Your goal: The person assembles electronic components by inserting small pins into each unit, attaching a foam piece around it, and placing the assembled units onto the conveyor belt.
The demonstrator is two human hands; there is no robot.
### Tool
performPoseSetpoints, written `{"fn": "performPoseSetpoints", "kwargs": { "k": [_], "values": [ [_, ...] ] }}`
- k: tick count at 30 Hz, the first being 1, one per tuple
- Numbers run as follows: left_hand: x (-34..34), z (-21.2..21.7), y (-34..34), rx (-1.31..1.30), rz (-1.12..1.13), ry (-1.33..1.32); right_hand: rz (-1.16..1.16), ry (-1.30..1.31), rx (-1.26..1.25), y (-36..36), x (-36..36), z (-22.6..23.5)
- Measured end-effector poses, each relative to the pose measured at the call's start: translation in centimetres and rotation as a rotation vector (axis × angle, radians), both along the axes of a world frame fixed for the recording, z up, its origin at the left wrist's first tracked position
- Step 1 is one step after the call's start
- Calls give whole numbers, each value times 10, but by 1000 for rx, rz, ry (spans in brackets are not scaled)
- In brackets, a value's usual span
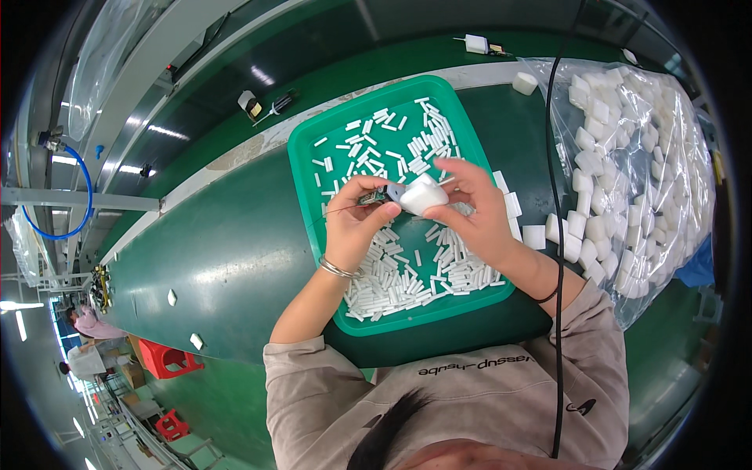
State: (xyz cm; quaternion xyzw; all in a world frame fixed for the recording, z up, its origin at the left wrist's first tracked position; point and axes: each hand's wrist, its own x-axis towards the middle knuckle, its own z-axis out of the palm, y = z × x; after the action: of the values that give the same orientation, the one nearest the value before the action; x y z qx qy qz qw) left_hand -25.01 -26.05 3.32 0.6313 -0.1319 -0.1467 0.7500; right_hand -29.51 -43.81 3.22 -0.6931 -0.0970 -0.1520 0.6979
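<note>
Above the green tray (309, 168), my two hands meet around one small assembly. My left hand (354, 227) pinches a small electronic part (374, 196) with a circuit board and a grey end; a thin wire sticks out to its left. My right hand (484, 215) grips a rounded white plastic shell (424, 196) between thumb and fingers. The shell touches the grey end, but how far one sits inside the other I cannot tell. Many short white sticks or tubes (384, 274) lie scattered in the tray beneath.
To the right, a clear plastic bag (627, 298) holds many white shells, with loose shells (534, 236) beside it. A black cable (555, 157) hangs down across the view. Assembled pieces (476, 44) lie along the bench's far side. Red stools (164, 359) stand at the lower left.
</note>
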Motion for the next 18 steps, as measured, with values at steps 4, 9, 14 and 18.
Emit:
{"fn": "performPoseSetpoints", "kwargs": {
  "k": [4,9,14,18],
  "values": [
    [-2,-3,1,-34,-89,79,-99,-194,-149,-1,-1,-14],
    [-5,-3,-1,-5,-107,28,-83,-121,-73,1,-3,-15],
    [-9,0,-5,131,-16,-164,-3,52,-32,0,-4,-10],
    [-11,3,-5,164,-6,-172,-53,0,9,3,-4,-9]
  ]
}}
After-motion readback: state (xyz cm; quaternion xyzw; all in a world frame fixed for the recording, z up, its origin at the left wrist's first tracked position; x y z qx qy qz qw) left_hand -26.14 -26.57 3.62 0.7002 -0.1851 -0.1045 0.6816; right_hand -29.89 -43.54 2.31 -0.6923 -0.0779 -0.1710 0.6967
